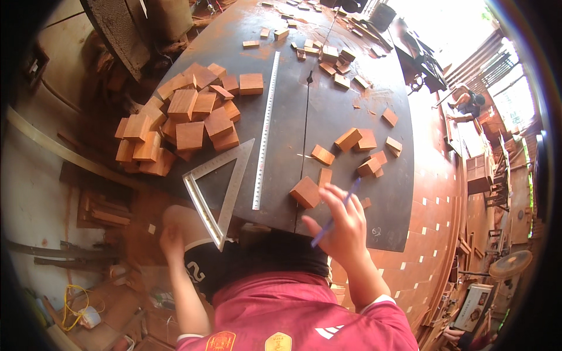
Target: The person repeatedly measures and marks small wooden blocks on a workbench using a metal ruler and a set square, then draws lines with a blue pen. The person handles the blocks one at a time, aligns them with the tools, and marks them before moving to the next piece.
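My right hand [345,225] is over the near edge of the dark tabletop, with a blue pen [336,221] held slantwise among its fingers. Just beyond the fingertips lie a wooden block [305,192] and a narrower wooden piece [325,176]. My left hand [171,238] hangs low beside my knee, off the table; its fingers are in shadow and hard to make out. Between the hands, a metal triangle square [237,175] juts over the table's edge. A white steel ruler [267,128] lies lengthwise on the tabletop.
A big heap of wooden blocks [193,111] covers the table's left side. Several loose blocks [366,140] lie on the right, with more offcuts [331,55] farther back. A dark seam crosses the tabletop [345,111]. Another person [468,102] and a fan [510,264] are off to the right.
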`<state>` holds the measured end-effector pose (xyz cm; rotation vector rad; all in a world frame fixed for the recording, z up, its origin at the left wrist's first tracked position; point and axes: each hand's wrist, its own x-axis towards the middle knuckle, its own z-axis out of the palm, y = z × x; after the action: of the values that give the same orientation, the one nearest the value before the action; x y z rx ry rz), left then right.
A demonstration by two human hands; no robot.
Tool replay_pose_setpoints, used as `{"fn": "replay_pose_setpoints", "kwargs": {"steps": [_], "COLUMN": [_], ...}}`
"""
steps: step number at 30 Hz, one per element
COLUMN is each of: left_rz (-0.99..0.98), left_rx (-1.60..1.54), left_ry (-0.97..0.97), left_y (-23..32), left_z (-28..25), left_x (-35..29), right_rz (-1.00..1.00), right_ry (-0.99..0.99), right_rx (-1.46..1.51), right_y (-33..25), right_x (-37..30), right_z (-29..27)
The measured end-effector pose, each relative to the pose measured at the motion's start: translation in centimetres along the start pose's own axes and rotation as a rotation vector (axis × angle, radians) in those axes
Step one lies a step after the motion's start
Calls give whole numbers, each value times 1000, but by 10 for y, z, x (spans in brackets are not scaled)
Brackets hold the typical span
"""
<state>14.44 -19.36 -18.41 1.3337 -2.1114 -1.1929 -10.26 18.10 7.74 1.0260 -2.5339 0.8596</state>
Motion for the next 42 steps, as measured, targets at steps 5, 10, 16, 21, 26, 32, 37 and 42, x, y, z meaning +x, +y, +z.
{"fn": "replay_pose_setpoints", "kwargs": {"steps": [5,10,16,21,26,32,37,42], "left_rz": [-117,-129,-102,162,549,651,556,397], "left_rx": [-532,-800,-654,-328,20,235,376,321], "left_ry": [-272,-657,-689,-126,-22,-241,-319,-415], "left_y": [109,143,162,190,255,295,303,310], "left_z": [-10,0,8,3,6,58,78,80], "left_x": [-37,-45,-46,-62,-87,-93,-85,-77], "right_rz": [270,438,311,340,285,183,158,118], "right_ry": [-36,115,77,62,61,-37,-60,-109], "right_rx": [25,346,24,24,35,300,359,349], "right_y": [15,20,21,14,11,19,25,29], "right_x": [7,10,-9,-17,-20,-22,-23,-19], "right_z": [39,44,52,45,52,51,46,40]}}
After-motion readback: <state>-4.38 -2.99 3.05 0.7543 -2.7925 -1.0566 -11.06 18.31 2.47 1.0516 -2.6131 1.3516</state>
